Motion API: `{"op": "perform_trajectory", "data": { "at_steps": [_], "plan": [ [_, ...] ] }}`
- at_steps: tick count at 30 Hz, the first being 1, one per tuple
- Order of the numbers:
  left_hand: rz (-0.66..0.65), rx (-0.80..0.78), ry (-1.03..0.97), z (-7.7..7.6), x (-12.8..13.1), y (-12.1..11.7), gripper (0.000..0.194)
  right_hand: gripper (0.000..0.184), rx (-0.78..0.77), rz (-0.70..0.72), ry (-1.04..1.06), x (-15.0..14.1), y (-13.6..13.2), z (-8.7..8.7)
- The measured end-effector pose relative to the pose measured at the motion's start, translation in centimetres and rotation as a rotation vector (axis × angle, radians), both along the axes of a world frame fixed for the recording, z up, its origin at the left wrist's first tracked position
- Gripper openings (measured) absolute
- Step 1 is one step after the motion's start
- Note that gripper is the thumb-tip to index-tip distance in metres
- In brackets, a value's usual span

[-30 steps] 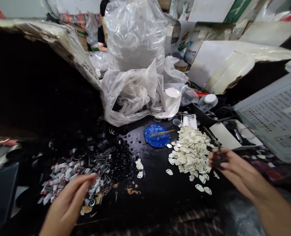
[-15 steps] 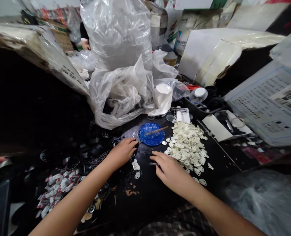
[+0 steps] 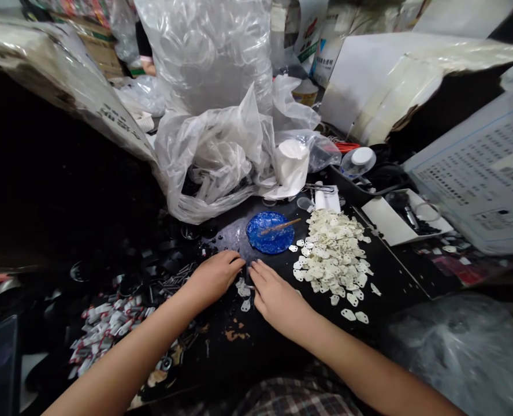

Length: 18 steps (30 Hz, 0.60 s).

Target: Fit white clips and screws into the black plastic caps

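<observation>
A: What has changed?
B: The right hand (image 3: 276, 297) has slid left; it now meets the left hand (image 3: 213, 277) over the few white tabs (image 3: 242, 289) at the worktop (image 3: 282, 341) centre.
A: Grips?
B: Both curl down; whether they pinch a tab, I cannot tell.
A: Beyond?
B: Blue dish (image 3: 270, 232) at twelve o'clock, pale tab heap (image 3: 332, 254) at two.

Both hands lie palm-down with forearms stretched forward, left hand (image 3: 213, 276) and right hand (image 3: 276, 297) nearly touching fingertips.

Few small white flat pieces (image 3: 241, 287) lie on dark table.
</observation>
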<state>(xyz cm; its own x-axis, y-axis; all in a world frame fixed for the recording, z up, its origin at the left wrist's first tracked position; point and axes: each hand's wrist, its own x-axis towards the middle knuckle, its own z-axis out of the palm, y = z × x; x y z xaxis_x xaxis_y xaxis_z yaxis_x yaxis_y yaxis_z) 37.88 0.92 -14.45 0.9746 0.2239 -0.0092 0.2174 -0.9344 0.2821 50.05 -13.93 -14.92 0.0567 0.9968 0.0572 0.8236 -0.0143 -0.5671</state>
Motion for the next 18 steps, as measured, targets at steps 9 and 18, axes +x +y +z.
{"op": "perform_trajectory", "data": {
  "at_steps": [9, 18],
  "plan": [
    [0.177, -0.026, -0.033, 2.8, -5.8, -0.5, 0.032, 0.053, 0.031, 0.081, 0.230, -1.3, 0.0, -0.4],
    [0.686, 0.100, -0.312, -0.5, -14.3, -8.8, 0.051, 0.046, -0.012, -0.037, 0.376, -0.3, 0.5, 0.3]
  ]
}}
